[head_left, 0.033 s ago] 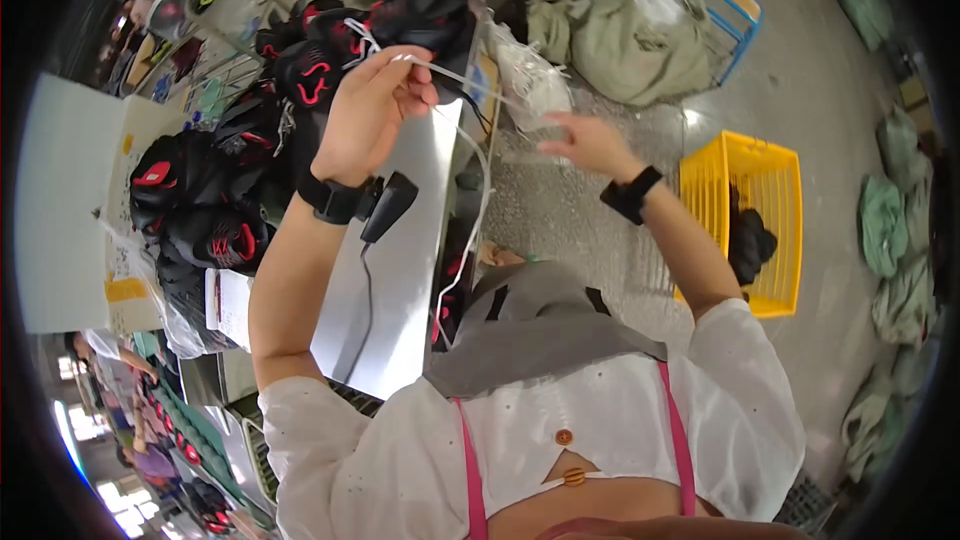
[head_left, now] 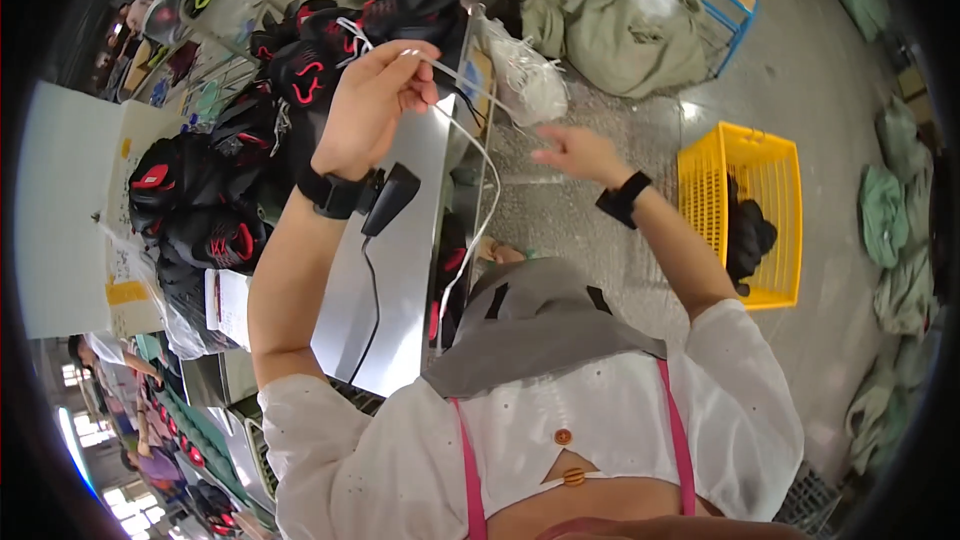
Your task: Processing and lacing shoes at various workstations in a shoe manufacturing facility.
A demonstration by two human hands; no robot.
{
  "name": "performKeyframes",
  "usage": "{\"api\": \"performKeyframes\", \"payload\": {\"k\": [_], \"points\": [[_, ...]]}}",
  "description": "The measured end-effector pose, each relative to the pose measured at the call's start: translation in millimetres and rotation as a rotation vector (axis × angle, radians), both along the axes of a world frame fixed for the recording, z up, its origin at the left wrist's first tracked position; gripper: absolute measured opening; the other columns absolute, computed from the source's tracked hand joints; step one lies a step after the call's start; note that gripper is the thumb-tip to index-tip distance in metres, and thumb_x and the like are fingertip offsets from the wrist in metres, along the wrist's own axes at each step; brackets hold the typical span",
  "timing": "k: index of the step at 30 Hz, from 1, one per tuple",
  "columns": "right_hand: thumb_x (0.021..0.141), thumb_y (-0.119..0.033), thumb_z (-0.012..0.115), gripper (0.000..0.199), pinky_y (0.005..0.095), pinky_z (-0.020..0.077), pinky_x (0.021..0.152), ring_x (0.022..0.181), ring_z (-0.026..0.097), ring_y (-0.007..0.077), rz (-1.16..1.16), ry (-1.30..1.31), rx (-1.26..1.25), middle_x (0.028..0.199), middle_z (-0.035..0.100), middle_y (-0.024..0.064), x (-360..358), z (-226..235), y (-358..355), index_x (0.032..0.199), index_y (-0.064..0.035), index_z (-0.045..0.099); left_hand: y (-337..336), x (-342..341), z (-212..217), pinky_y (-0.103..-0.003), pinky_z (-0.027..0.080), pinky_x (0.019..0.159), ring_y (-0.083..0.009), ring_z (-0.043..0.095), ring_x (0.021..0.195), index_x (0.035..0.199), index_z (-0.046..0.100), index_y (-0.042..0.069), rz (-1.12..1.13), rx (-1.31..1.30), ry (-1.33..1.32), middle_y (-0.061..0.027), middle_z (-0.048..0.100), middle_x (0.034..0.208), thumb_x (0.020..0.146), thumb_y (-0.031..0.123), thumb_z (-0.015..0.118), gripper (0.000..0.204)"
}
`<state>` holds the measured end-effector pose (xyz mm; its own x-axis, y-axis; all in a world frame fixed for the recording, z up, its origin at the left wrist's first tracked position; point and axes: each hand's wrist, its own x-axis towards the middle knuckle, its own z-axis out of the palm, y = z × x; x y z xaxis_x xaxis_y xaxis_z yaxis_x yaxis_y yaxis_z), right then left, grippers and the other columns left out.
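My left hand is closed in a pinch on a white shoelace, above the far end of a shiny metal bench. From there one stretch of lace slants down to my right hand, whose thumb and fingers close on it over the floor. Another length hangs from my left hand in a long loop past the bench's edge. Black shoes with red trim lie heaped just beyond and left of my left hand. A bundle of white laces hangs at the bench's far corner.
The metal bench top carries a thin dark cable. A yellow basket with dark items stands on the floor at right. Large green sacks and a blue-framed stool are farther off. People work at far left.
My right hand has come slightly down and nearer. The hanging loop of lace bulges farther to the right. My left hand keeps its pinch in nearly the same place.
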<state>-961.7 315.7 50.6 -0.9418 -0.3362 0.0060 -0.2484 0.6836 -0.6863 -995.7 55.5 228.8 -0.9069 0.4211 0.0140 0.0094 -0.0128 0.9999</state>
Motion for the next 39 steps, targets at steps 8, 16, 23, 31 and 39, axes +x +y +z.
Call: {"api": "performKeyframes", "payload": {"k": [8, 16, 23, 31, 39], "points": [[0.083, -0.034, 0.054, 0.04, 0.033, 0.0455, 0.07, 0.076, 0.06, 0.025, 0.404, -0.326, -0.148, 0.084, 0.064, 0.0128, 82, -95, 25, 0.117, -0.0126, 0.055, 68, 85, -13, -0.018, 0.041, 0.057, -0.0046, 0.051, 0.063, 0.088, 0.058, 0.002, -0.206, -0.184, 0.032, 0.0011, 0.056, 0.07, 0.081, 0.0, 0.048, 0.012], [0.077, -0.025, 0.065, 0.072, 0.0284, 0.0399, 0.083, 0.086, 0.055, 0.0164, 0.354, -0.15, -0.589, 0.096, 0.059, 0.0073, 91, -1, -1, 0.134, -0.0022, 0.028, 59, 127, -53, -0.019, 0.041, 0.053, -0.0065, 0.052, 0.058, 0.085, 0.057, 0.001, -0.167, 0.012, -0.215, -0.0017, 0.056, 0.066, 0.081, 0.001, 0.046, 0.011], [0.087, -0.017, 0.053, 0.017, 0.0203, 0.0299, 0.047, 0.054, 0.037, 0.0048, 0.008, -1.051, -1.211, 0.063, 0.045, -0.003, 100, -17, -16, 0.089, -0.0012, 0.056, -63, 83, -90, -0.02, 0.041, 0.055, -0.0083, 0.051, 0.058, 0.093, 0.056, 0.0, 0.429, 0.11, -0.021, -0.0018, 0.054, 0.066, 0.075, -0.001, 0.052, 0.018], [0.076, -0.013, 0.058, 0.006, 0.0339, 0.045, 0.053, 0.061, 0.058, 0.0243, 0.155, 0.206, 0.095, 0.067, 0.057, 0.0076, 37, -5, -34, 0.075, -0.0067, 0.06, -96, 96, -183, -0.039, 0.036, 0.095, -0.0318, 0.042, 0.115, 0.112, 0.046, 0.002, 0.168, -1.087, 0.478, -0.0238, 0.043, 0.12, 0.07, 0.023, 0.067, 0.051], [0.074, -0.006, 0.06, 0.009, 0.0297, 0.0433, 0.053, 0.057, 0.055, 0.0248, 0.217, -0.285, -0.199, 0.068, 0.058, 0.0088, -39, 43, -123, 0.083, -0.0069, 0.062, -92, 68, -166, -0.023, 0.041, 0.057, -0.0064, 0.049, 0.063, 0.086, 0.054, 0.001, 0.086, -0.098, -0.476, 0.0011, 0.049, 0.063, 0.093, 0.02, 0.042, 0.023]]}}
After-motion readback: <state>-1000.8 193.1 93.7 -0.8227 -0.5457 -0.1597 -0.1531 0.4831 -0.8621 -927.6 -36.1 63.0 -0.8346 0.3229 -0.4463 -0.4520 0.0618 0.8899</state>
